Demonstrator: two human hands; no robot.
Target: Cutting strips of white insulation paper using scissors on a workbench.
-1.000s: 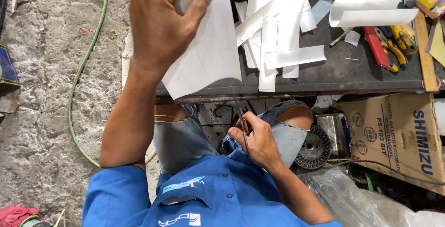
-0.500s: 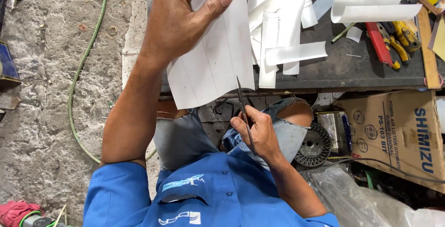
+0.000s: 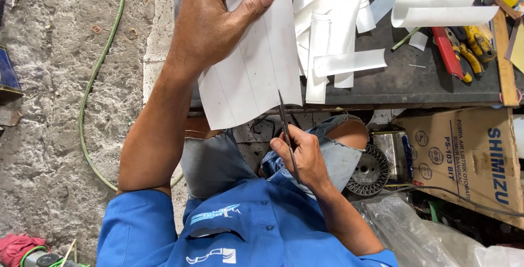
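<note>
Left hand (image 3: 210, 24) fingers pinch the white ruled paper sheet (image 3: 254, 65); right hand (image 3: 303, 155) fingers grip thin dark scissors (image 3: 286, 130), tip touching the sheet's near edge.

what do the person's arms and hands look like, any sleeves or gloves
Both hands are bare, with no gloves: the left hand and the right hand. No watch, ring or band shows on either. The forearms are uncovered. Short blue sleeves of a buttoned work shirt end above the elbow, and the shirt has white markings on the chest.
</note>
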